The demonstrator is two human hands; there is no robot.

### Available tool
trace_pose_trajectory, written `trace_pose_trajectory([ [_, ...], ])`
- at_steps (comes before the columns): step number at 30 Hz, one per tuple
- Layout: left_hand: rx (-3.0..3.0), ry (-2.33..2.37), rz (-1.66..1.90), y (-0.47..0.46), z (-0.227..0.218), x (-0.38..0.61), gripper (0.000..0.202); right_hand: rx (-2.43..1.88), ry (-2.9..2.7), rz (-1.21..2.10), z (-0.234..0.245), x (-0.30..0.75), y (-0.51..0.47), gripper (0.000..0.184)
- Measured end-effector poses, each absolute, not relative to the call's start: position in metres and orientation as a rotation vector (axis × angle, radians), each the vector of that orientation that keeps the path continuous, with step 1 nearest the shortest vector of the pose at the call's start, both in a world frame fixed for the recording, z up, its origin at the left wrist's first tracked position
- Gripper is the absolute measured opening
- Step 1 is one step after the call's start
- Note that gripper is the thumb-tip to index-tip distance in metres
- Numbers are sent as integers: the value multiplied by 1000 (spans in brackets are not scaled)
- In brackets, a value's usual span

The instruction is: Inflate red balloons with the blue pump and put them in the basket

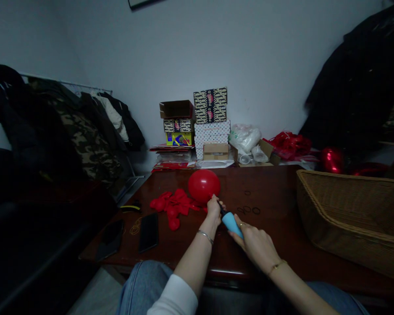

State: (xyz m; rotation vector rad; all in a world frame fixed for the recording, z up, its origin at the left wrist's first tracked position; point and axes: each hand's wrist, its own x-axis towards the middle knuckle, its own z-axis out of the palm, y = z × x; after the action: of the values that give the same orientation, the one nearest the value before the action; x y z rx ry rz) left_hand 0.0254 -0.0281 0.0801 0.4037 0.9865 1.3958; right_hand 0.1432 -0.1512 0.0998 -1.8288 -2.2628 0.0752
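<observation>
A red balloon (203,186), partly inflated and round, is just beyond my left hand (214,211). The fingers of that hand are closed round the balloon's neck, where it meets the dark nozzle end of a hand pump. My right hand (258,246) is wrapped round the light-blue body of the balloon pump (231,223), which points away toward the balloon. To the left lies a loose pile of uninflated red balloons (174,204). The exact hold on the neck is partly hidden by my fingers.
On the brown table (272,192) lie two dark phones (149,232), rubber bands (135,226), black hair-tie-like loops (256,211) and a yellow-edged tool (130,208). A wicker basket (351,218) stands at the right. Stacked boxes (211,131) stand behind.
</observation>
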Motion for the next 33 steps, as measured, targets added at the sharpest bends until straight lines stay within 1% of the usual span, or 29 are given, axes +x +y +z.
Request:
trace_pose_trajectory([
  [10,420,984,1444,-14,70,8,24,-1771,-2246,133,88,157,-176,52],
  [16,436,977,1476,-5,73,-11,28,-1702,-2214,189,80,182,-203,49],
  [22,433,971,1477,-8,72,-5,27,-1732,-2206,221,73,189,-206,48],
  [33,401,999,1410,-26,72,23,24,-1827,-2260,136,102,146,-158,52],
])
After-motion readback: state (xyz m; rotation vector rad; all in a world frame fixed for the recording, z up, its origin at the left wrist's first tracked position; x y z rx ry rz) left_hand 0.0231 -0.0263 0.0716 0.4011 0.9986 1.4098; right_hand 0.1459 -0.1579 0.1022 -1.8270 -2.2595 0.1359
